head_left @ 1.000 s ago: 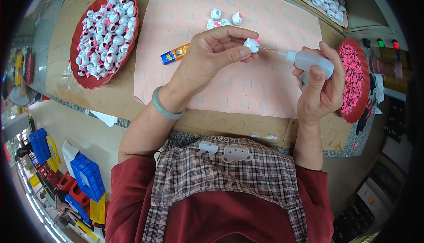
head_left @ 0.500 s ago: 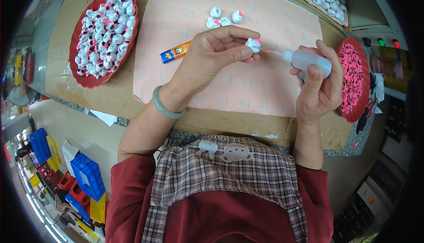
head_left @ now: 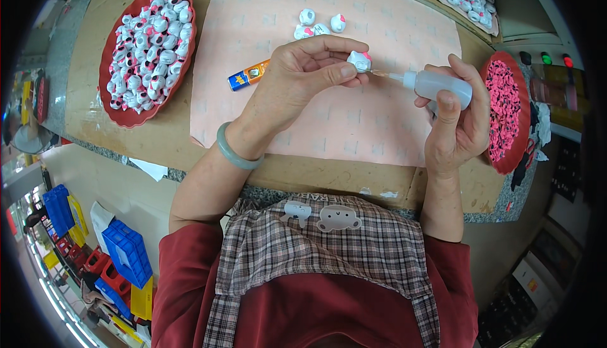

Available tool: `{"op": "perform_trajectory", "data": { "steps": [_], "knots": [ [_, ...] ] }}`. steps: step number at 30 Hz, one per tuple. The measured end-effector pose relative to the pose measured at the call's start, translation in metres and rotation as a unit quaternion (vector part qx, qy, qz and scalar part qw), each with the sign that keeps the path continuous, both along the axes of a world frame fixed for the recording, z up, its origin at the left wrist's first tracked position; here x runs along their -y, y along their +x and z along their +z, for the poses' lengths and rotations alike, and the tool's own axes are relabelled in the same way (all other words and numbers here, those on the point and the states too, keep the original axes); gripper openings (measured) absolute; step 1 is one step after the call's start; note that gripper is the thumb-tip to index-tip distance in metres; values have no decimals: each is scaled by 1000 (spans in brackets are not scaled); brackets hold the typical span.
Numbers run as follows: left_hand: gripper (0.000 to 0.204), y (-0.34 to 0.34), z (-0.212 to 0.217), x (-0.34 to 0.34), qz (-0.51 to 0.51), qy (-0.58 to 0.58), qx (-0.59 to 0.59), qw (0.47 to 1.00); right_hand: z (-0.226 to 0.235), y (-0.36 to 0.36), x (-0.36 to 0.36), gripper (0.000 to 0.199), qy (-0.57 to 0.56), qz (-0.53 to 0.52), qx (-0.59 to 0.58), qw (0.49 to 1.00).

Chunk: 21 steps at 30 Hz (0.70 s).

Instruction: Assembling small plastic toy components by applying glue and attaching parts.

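My left hand [head_left: 314,67] pinches a small white figurine head [head_left: 359,61] with a pink patch on it, held above the pink paper. In my right hand [head_left: 460,111] is a translucent squeeze bottle [head_left: 442,87], lying nearly level. Its thin nozzle tip points left at the white head, very close to it; whether they touch I cannot tell. Several similar white pieces [head_left: 307,17] lie on the paper beyond my left hand. Partly behind my left wrist rests an orange and blue tube or narrow box [head_left: 248,76].
A red scalloped tray [head_left: 140,119] heaped with white pieces stands at the left. Another red tray [head_left: 524,104] at the right holds small pink and black parts. Pink paper [head_left: 360,142] covers the table's middle. More white pieces [head_left: 465,0] sit on a raised shelf behind.
Both hands have shifted very slightly left, with the head and bottle in them. The white head looks turned a little. Both grips stay the same.
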State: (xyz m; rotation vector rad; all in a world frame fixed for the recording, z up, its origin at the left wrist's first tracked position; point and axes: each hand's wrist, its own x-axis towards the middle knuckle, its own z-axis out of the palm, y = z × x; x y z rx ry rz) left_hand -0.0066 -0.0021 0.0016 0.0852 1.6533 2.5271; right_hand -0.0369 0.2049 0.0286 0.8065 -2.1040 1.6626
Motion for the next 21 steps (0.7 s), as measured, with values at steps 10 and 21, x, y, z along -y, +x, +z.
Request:
{"op": "perform_trajectory", "data": {
  "steps": [10,21],
  "knots": [
    [27,0,1,0,9,13,5,1000,1,-2,0,32,-4,-6,-6,1000],
    [25,0,0,0,-13,64,34,997,2,-3,-3,32,-13,6,11,1000]
  ]
}}
